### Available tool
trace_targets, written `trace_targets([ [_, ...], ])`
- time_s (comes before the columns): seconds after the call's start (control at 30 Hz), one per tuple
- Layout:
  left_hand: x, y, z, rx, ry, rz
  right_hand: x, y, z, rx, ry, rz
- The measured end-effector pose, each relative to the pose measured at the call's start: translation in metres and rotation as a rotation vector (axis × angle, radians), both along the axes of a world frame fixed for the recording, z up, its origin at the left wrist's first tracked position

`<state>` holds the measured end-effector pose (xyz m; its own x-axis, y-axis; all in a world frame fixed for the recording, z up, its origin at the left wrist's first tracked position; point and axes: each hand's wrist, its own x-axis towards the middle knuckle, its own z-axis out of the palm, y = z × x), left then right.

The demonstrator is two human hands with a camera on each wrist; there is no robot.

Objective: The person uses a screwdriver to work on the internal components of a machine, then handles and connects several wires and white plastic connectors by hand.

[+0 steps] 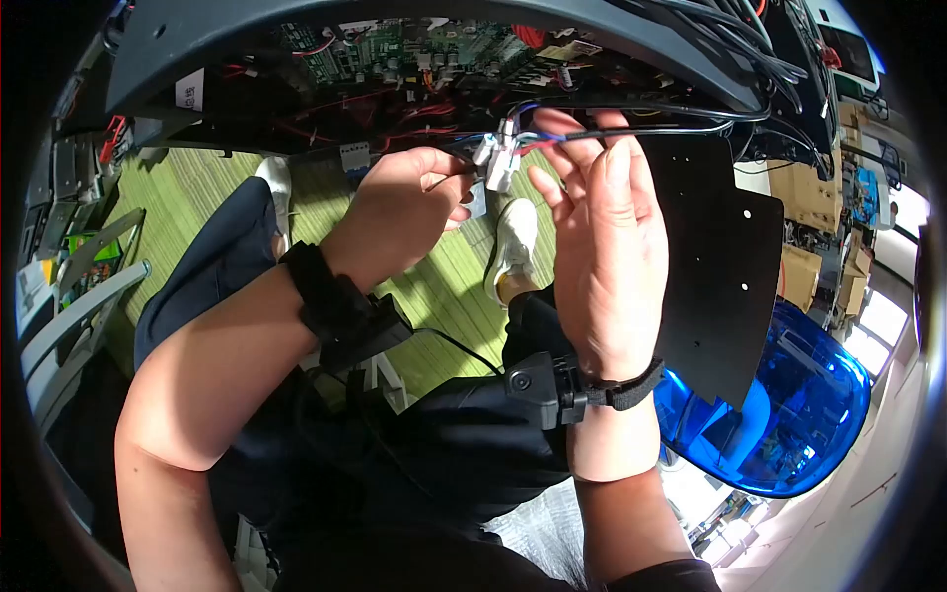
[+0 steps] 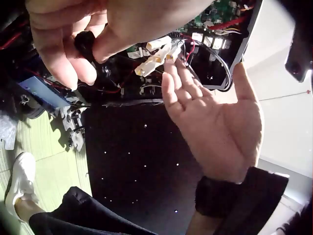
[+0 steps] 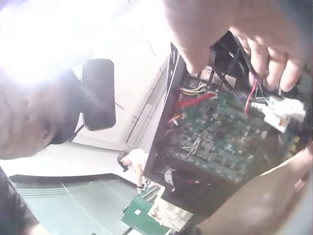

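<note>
White plug connectors (image 1: 501, 170), far: likely light, stiff; grip housings (image 2: 146, 66), not wires (image 3: 252, 95) | left hand (image 1: 402, 202) pinches black part (image 2: 85, 43) | right hand (image 1: 614, 247): fingers apart

A shiny, see-through blue plastic shell (image 1: 829, 405) and brown cardboard boxes (image 1: 799, 280) were on the right, and a striped green floor (image 1: 444, 296) lay below.

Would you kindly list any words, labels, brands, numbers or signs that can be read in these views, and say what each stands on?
No text can be read with certainty.
White label on the dark casing: dark characters, turned sideways, too small and blurred to read.
Circuit board: any print is too small to read.
White plugs: no lettering can be made out.
</note>
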<state>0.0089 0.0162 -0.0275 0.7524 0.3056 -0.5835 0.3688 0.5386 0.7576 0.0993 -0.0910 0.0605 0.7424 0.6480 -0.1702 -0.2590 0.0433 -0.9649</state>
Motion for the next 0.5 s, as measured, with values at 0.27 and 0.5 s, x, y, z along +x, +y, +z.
trace_targets([
  [0.27, -0.004, -0.001, 0.005, 0.003, -0.021, -0.089, -0.006, -0.009, 0.03, 0.087, 0.17, -0.117],
  [0.5, -0.012, 0.004, 0.004, 0.028, -0.063, -0.115, -0.008, 0.004, 0.023, 0.173, -0.037, -0.071],
])
